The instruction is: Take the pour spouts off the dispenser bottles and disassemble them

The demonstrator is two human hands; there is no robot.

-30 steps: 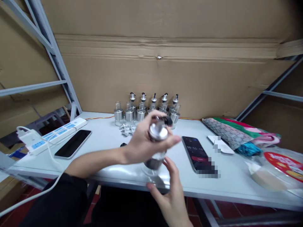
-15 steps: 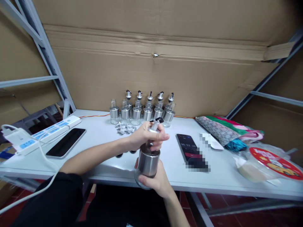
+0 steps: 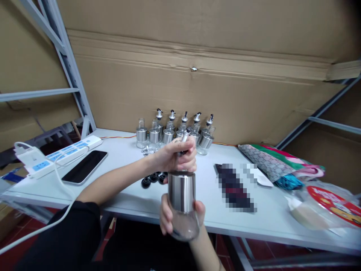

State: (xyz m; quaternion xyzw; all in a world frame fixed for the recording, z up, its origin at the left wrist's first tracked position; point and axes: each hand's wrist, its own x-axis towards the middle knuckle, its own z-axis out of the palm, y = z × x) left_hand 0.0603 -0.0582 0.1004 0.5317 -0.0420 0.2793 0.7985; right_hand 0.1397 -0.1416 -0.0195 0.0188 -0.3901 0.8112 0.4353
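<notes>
Near the table's front edge, a glass bottle (image 3: 182, 194) with a brushed-metal sleeve is held up, its clear base toward me. My right hand (image 3: 167, 216) wraps round its lower part, fingers on the left side and thumb on the right. My left hand (image 3: 182, 155) is closed round a silver pour spout (image 3: 185, 134) with a dark tip at the bottle's top; the fingers hide the neck and how the spout sits. Several black stoppers (image 3: 153, 177) lie just left of the bottle. Some small silver spout parts (image 3: 146, 151) are partly behind my left hand.
Sleeved bottles without spouts (image 3: 141, 136) stand in a row at the back, before others with spouts (image 3: 159, 113). To the left are a power strip (image 3: 67, 154) and phone (image 3: 85, 167). On the right lie another phone (image 3: 235, 190), bundled fabric (image 3: 284, 163) and a red-lidded tub (image 3: 332, 203).
The bottle has tilted, its base swinging toward me. My left hand has wrapped more closely round the spout, and my right grip has shifted on the base. The view has moved slightly left.
</notes>
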